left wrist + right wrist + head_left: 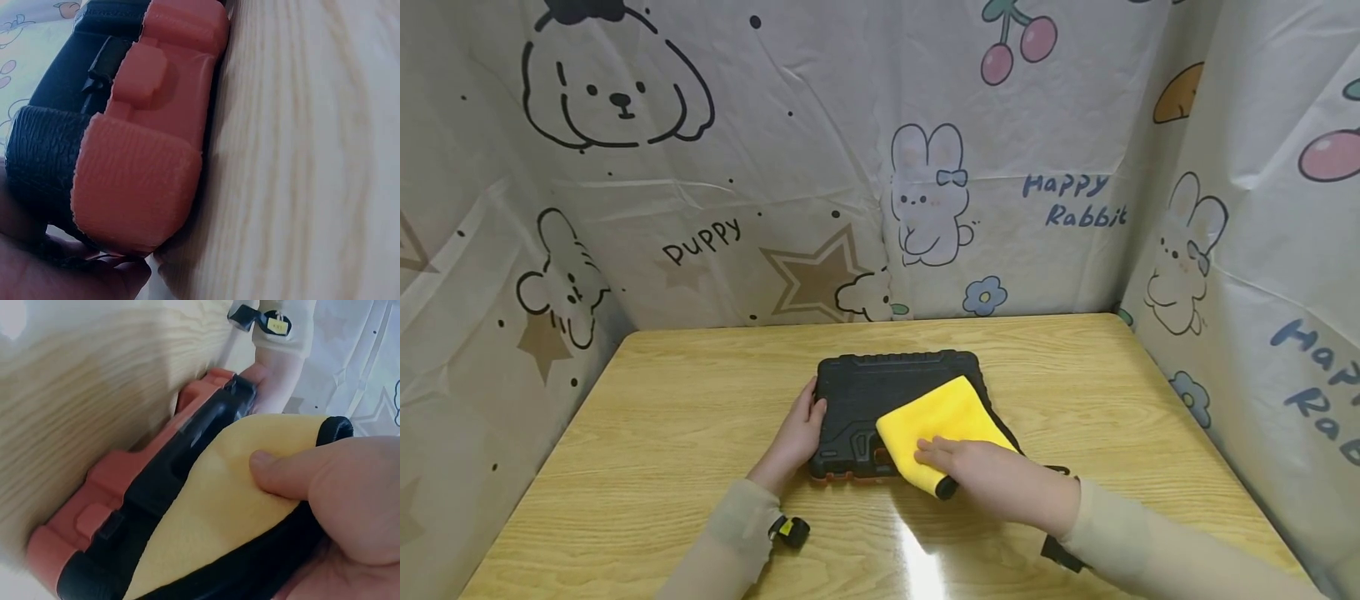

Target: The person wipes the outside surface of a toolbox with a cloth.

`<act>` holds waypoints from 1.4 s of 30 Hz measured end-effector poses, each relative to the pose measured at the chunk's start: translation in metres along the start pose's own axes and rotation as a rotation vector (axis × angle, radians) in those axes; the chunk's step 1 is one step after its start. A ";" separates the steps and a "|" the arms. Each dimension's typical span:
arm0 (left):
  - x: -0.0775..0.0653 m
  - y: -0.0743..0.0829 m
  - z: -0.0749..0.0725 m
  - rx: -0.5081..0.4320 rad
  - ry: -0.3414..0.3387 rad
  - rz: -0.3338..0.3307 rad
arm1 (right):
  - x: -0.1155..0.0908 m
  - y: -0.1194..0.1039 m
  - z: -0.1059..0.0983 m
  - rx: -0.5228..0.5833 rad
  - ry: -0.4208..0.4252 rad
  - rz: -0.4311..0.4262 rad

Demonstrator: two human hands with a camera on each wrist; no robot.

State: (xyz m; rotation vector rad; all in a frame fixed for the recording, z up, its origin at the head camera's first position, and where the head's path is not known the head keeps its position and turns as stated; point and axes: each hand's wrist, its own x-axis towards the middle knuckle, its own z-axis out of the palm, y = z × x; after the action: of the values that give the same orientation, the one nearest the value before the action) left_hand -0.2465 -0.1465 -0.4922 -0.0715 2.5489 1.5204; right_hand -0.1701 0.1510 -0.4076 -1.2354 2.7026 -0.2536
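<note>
A black hard tool case (865, 392) with an orange-red base (144, 181) lies flat on the wooden table. My left hand (793, 433) holds its left side, the thumb reaching onto the lid's edge; in the left wrist view the fingers (119, 275) are at the case's corner. My right hand (1000, 479) holds a folded yellow cloth (943, 417) with black trim over the right part of the lid. In the right wrist view the thumb (281, 475) lies on the yellow face, and the other fingers are mostly hidden. The cloth covers part of the lid and front edge.
Table surface (677, 400) extends around the case on both sides. Behind it and along the sides hang white sheets (820, 150) printed with cartoon animals. Each wrist wears a small black strapped device, such as the left one (792, 531). Light glares off the table's front.
</note>
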 end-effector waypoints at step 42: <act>0.000 -0.002 -0.001 0.002 0.006 0.022 | 0.066 0.084 -0.014 0.061 0.108 0.214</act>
State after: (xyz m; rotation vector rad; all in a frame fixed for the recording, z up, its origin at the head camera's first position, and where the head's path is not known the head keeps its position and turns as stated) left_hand -0.2465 -0.1484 -0.4939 -0.0479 2.5646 1.5272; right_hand -0.2777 0.1565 -0.4173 -0.9325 2.8656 -0.3812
